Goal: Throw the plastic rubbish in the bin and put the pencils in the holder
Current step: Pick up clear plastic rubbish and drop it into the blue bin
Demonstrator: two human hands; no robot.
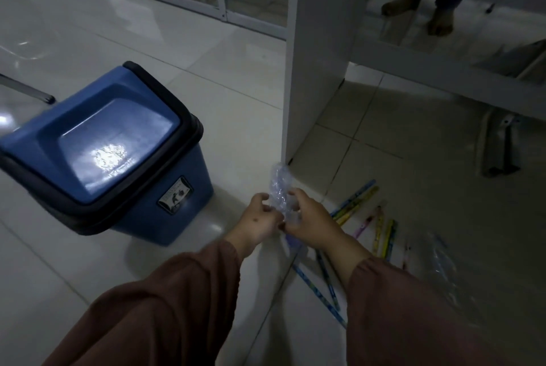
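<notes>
Clear crumpled plastic wrapper [280, 188] upright beside closed blue bin [103, 146]; pencils [366, 220] scattered on floor.

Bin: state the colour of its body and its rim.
Bin: blue body and lid, black rim; clear in the head view.

Both hands meet mid-frame over the tiled floor [88, 262]: left hand [260, 219] and right hand [310, 217] pinch a crumpled clear plastic wrapper [279, 188] between them, its top sticking up above the fingers. Blue bin [124, 158] stands left of the hands, lid closed, black rim. Pencils [381, 229] lie scattered on the floor right of and under the right arm. Another clear plastic piece [440, 262] lies beside them. White panel [319, 55] stands behind.
</notes>
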